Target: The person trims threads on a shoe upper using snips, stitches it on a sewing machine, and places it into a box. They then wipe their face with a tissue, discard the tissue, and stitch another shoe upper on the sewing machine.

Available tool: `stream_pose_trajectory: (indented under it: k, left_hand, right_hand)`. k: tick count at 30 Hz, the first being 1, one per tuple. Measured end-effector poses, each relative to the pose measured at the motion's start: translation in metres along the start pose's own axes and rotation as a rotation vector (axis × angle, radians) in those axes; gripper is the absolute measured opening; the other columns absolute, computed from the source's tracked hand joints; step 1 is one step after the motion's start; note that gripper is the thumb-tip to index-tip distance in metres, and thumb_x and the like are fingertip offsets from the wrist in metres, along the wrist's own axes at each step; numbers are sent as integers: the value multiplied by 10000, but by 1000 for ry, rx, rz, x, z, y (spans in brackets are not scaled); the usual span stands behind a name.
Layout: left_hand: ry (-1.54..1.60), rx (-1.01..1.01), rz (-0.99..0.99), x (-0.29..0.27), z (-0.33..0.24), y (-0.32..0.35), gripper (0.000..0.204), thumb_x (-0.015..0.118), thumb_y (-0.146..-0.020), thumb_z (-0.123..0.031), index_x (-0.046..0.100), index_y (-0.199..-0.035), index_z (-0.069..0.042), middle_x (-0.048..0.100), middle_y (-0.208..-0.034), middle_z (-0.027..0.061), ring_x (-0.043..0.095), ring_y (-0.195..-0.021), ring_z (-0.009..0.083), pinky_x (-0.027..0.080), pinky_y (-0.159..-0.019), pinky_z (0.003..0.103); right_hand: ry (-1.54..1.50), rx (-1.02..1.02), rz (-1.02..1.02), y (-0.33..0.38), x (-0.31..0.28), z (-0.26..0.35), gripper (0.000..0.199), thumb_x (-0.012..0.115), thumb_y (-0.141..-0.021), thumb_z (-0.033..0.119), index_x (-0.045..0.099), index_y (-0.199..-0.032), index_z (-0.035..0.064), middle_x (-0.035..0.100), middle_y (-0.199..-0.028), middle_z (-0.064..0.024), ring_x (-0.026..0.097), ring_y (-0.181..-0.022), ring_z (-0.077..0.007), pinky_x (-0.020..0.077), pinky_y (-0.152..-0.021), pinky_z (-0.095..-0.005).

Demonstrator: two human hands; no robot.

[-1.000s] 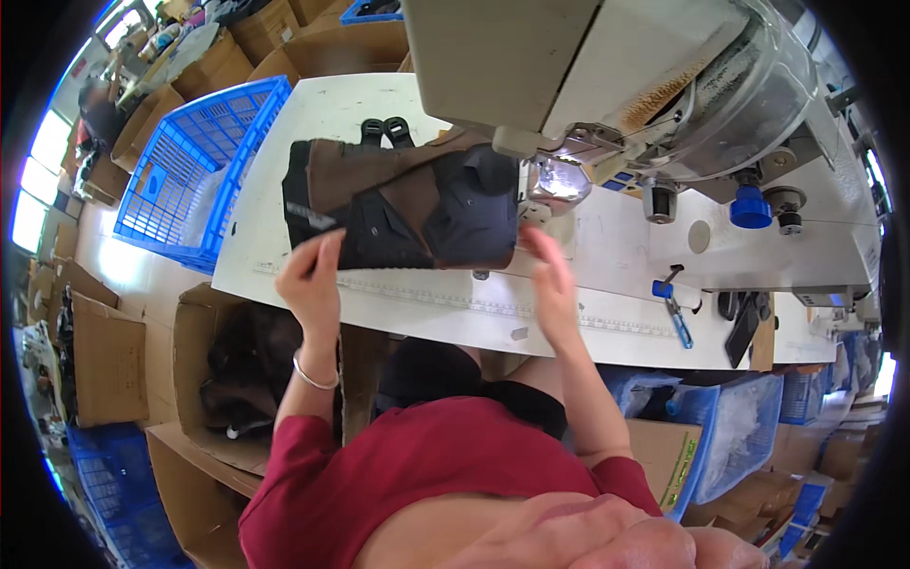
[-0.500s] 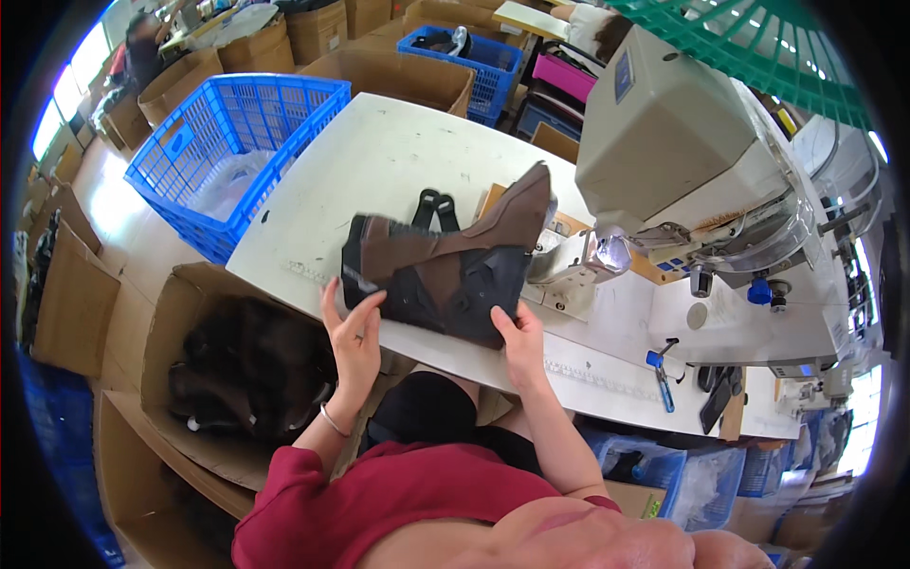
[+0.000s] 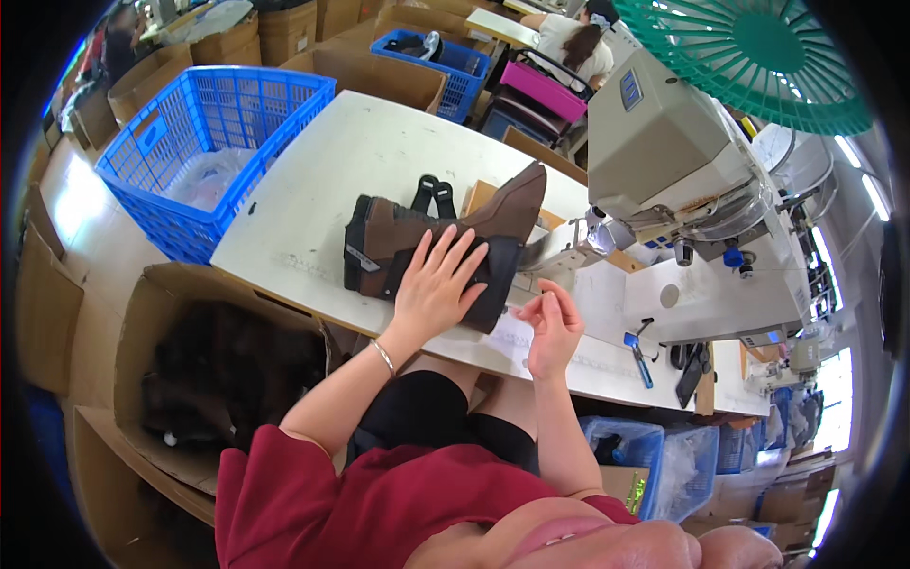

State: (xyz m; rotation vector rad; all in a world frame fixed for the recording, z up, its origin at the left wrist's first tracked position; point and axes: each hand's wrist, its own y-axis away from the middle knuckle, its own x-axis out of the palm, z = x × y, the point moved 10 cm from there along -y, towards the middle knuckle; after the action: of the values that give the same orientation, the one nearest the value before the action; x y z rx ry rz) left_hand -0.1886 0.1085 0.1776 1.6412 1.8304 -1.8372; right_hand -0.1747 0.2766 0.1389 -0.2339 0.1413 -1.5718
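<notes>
A brown and black boot upper (image 3: 393,237) lies on its side on the white sewing table (image 3: 322,180), with black strap loops at its far edge. My left hand (image 3: 441,289) rests flat on its black middle, fingers spread, covering part of it. Just right of the piece, apart from it, is my right hand (image 3: 555,332). Its fingers are curled in toward the thumb in a pinch; whatever may be between the tips is too small to make out. The sewing machine's narrow arm (image 3: 569,242) stands against the upper's right end.
A large grey sewing machine head (image 3: 654,142) overhangs the right side, below a green fan (image 3: 758,47). A blue crate (image 3: 171,209) stands left of the table. Nearer is a cardboard box (image 3: 133,351) of dark pieces. Thread snips (image 3: 640,360) lie at the right.
My left hand has moved from the upper's lower left edge onto its middle. My right hand has let go of the lower right corner, moved right and curled its fingers.
</notes>
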Motion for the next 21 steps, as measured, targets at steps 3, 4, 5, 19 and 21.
stream_pose_trajectory:
  k: [3,4,5,19,21]
  left_hand:
    - [-22,1,-68,-5,1,1,468,592,-828,-290,523,-1256,-112,475,-1335,82,395,-1274,274,262,-1082,446]
    - [-21,-4,-89,-3,2,2,444,591,-826,-267,540,-1238,-109,490,-1320,80,409,-1265,273,273,-1077,442]
    - [-23,-9,-110,-1,4,4,421,590,-823,-245,557,-1220,-107,506,-1305,78,423,-1255,271,285,-1072,438]
    - [3,-14,-235,-2,3,9,320,589,-810,-191,631,-1106,-77,585,-1193,88,474,-1213,279,316,-1057,433]
    - [-6,-17,-246,-3,4,9,314,585,-811,-189,633,-1102,-79,591,-1181,89,481,-1204,280,318,-1055,433]
  right_hand:
    - [-48,88,-293,18,-21,-8,347,516,-933,125,486,-1253,-5,590,-1089,-97,569,-961,-137,446,-900,-338]
    - [-93,116,-265,13,-8,-16,328,524,-930,127,505,-1229,-7,573,-1113,-91,566,-957,-133,446,-895,-322]
    - [-141,143,-234,8,6,-25,310,531,-927,129,525,-1206,-8,556,-1136,-86,562,-954,-129,447,-889,-305]
    - [-285,480,28,-45,37,-83,314,599,-899,289,549,-1128,80,605,-1043,-20,590,-897,-115,504,-760,-278]
    - [-307,474,43,-45,39,-83,319,597,-900,298,551,-1125,78,608,-1038,-21,594,-889,-116,505,-759,-279]
